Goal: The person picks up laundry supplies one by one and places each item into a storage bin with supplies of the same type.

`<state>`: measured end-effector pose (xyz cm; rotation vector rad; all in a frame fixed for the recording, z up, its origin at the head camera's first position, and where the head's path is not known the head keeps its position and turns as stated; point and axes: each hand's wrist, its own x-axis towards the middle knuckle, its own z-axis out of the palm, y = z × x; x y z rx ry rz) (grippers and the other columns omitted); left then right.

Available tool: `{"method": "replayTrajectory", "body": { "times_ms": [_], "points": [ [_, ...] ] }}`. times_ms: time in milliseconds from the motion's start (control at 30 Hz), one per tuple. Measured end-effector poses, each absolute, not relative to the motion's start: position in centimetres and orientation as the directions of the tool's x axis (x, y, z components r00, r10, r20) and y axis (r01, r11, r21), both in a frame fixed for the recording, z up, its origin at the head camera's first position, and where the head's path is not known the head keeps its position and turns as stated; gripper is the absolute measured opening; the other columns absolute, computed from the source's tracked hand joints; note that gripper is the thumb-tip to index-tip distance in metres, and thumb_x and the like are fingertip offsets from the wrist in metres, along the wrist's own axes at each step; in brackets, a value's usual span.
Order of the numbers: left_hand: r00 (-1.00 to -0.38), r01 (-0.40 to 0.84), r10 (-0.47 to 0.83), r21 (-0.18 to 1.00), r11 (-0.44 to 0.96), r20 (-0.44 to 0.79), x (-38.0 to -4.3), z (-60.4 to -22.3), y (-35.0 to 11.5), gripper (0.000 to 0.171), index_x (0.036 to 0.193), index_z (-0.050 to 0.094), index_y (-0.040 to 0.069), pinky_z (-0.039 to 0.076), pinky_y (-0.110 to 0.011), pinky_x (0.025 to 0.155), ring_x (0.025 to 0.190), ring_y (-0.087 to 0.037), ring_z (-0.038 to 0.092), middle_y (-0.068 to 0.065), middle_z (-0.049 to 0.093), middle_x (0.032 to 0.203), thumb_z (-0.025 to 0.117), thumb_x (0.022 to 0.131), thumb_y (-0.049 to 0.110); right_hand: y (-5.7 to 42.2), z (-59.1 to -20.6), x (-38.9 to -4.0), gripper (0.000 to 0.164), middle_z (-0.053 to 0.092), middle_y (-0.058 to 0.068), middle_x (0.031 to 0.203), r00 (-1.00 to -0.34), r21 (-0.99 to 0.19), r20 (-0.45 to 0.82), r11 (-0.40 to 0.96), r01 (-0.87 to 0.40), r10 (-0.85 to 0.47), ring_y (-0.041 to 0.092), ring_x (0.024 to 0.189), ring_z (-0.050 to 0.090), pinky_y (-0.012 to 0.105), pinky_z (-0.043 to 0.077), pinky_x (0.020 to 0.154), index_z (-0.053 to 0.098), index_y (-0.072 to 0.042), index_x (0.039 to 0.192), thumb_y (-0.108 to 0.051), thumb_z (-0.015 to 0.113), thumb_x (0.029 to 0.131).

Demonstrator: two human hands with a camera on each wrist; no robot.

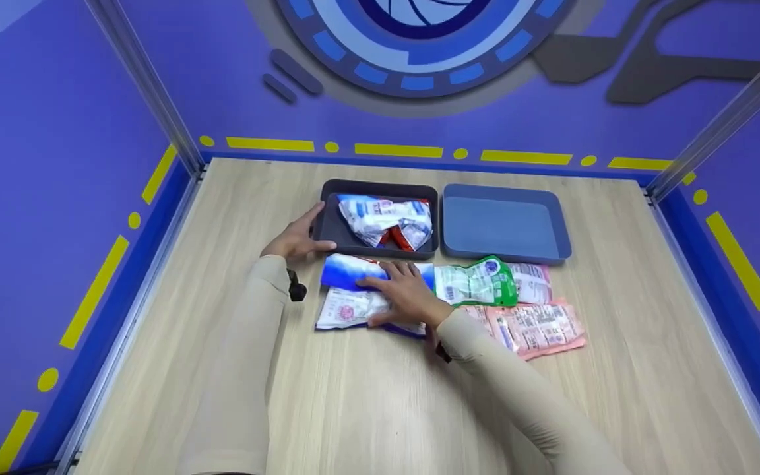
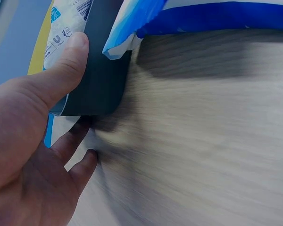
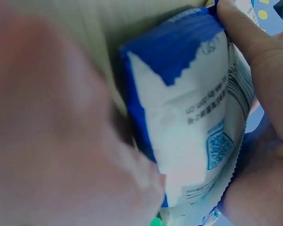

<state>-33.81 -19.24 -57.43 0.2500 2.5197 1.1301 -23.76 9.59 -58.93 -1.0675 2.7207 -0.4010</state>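
My left hand (image 1: 294,239) is at the left end of a dark grey tray (image 1: 328,224), its thumb by the near corner and its fingers along the outer side. In the left wrist view the thumb overlaps the tray's rim. White plastic packets (image 1: 380,212) with blue and red parts lie inside that tray. My right hand (image 1: 410,293) grips a blue-and-white packet (image 1: 344,274) just in front of the tray. The right wrist view shows the packet's printed white back (image 3: 193,117) between thumb and blurred fingers. Another white packet (image 1: 347,309) lies partly under it.
Right of the dark tray stands a blue-grey tray (image 1: 499,227). A green-and-white packet (image 1: 479,284) and pink packets (image 1: 538,328) lie in front of it, overlapping. Blue-purple panels (image 1: 380,125) border the wooden table (image 1: 367,396) at the back and sides.
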Motion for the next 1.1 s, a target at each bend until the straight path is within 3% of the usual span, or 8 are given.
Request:
{"method": "replayTrajectory", "body": {
  "times_ms": [1100],
  "points": [
    [-0.917, -0.014, 0.283, 0.731, 0.683, -0.282, -33.94, -57.61, -19.15, 0.105, 0.167, 0.005, 0.026, 0.016, -0.050, 0.126, 0.157, -0.032, 0.010, -0.007, 0.005, 0.173, 0.078, 0.093, 0.031, 9.53, -58.49, -23.90, 0.084, 0.041, 0.017, 0.156, -0.728, -0.379, -0.073, 0.694, -0.612, -0.682, 0.044, 0.139, 0.037, 0.068, 0.030, 0.110, 0.047, -0.036, 0.153, -0.058, 0.082, 0.081]
  ]
}}
